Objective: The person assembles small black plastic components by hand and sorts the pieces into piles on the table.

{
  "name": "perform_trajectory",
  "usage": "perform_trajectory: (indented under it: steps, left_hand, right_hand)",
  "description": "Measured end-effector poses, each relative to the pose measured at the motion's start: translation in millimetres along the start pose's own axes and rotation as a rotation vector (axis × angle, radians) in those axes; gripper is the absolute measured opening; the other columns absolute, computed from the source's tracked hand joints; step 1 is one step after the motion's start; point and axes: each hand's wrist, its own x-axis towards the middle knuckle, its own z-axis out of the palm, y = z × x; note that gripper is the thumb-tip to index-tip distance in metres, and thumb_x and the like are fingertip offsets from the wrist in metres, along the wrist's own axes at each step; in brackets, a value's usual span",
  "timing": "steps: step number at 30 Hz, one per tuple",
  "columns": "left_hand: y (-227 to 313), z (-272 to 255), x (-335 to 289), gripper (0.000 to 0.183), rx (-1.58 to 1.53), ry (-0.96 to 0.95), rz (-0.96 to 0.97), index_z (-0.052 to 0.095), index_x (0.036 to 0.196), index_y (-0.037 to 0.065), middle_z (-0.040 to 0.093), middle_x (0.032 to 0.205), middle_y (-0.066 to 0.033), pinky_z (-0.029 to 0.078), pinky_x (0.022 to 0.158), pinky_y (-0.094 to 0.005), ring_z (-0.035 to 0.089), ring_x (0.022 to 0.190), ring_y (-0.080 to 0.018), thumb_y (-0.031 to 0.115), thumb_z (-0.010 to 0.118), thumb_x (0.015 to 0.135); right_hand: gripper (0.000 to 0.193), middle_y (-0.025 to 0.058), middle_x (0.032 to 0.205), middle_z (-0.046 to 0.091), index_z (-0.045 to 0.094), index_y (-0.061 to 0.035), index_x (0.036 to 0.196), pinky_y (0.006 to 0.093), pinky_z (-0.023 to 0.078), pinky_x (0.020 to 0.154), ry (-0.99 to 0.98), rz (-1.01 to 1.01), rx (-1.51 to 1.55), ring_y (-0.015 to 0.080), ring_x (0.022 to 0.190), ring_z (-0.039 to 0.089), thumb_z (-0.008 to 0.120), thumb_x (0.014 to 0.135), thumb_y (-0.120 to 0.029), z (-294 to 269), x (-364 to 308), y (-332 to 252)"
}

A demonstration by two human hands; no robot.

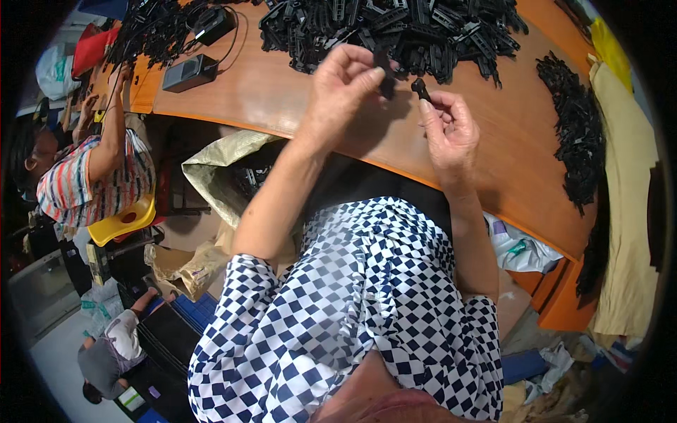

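Observation:
Both my hands are raised over the near part of a wooden table. My left hand [347, 83] pinches a flat dark plastic piece [384, 74] between thumb and fingers; it is blurred and its kind is unclear. A short black plastic part [420, 89] with a rounded end sticks up from the closed fingertips of my right hand [451, 127]. The two pieces are apart from each other. Just beyond my hands spreads a large heap of long black plastic parts [395, 32].
At the table's [261, 95] right edge lies a heap of small black parts [572, 130]. A black box-shaped device [190, 72] with a cable stands to the left. A sack [218, 166] hangs open below the edge. One person [99, 173] sits at the left; another [116, 349] is farther back.

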Motion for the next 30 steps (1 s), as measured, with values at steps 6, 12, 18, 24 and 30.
perform_trajectory:
  steps: [6,12,18,24,30]
  left_hand:
    - [-16,33,-14,0.013,-0.143,-0.032,-0.053,0.048,0.099,0.001,0.064,0.095,-0.009,0.052,0.069,-0.0222,0.06,0.08,-0.0102,0.001,0.057,0.09]
    - [-20,46,-16,0.015,-0.024,-0.096,0.018,0.044,0.105,0.0,0.062,0.106,-0.0133,0.051,0.078,-0.0245,0.06,0.089,-0.012,0.0,0.052,0.092]
    - [-16,66,-24,0.025,0.003,-0.023,0.011,0.042,0.115,-0.002,0.06,0.11,-0.0128,0.049,0.078,-0.0228,0.058,0.09,-0.0113,0.005,0.051,0.094]
    - [-22,75,-20,0.026,-0.008,-0.01,-0.16,0.058,0.112,0.001,0.064,0.108,-0.0108,0.047,0.089,-0.0281,0.059,0.1,-0.0146,0.014,0.062,0.089]
    - [-11,90,-24,0.022,0.021,-0.095,-0.129,0.059,0.11,-0.001,0.064,0.105,-0.0082,0.047,0.087,-0.0269,0.059,0.097,-0.0138,0.005,0.061,0.089]
  right_hand:
    - [0.01,0.0078,0.082,0.06,0.059,0.0016,0.091,0.024,0.05,0.053,0.064,-0.231,-0.169,0.013,0.064,0.064,0.065,0.083,-0.001,2,0,-23]
    - [0.013,0.0098,0.081,0.057,0.059,0.0004,0.09,0.0295,0.052,0.055,0.074,-0.229,-0.264,0.0209,0.066,0.064,0.066,0.079,0.001,-5,-3,-13]
    - [0.016,0.01,0.085,0.055,0.059,-0.0017,0.089,0.035,0.051,0.059,0.101,-0.321,-0.386,0.0262,0.07,0.062,0.067,0.076,0.003,-13,-7,-11]
    - [0.019,0.0103,0.089,0.056,0.059,-0.0012,0.091,0.0353,0.052,0.061,0.144,-0.378,-0.437,0.0276,0.074,0.062,0.068,0.074,0.002,-25,-13,-16]
    - [0.032,0.0094,0.093,0.062,0.058,0.0002,0.105,0.0289,0.051,0.066,0.054,0.117,0.093,0.0173,0.079,0.062,0.072,0.08,-0.015,-52,-22,-9]
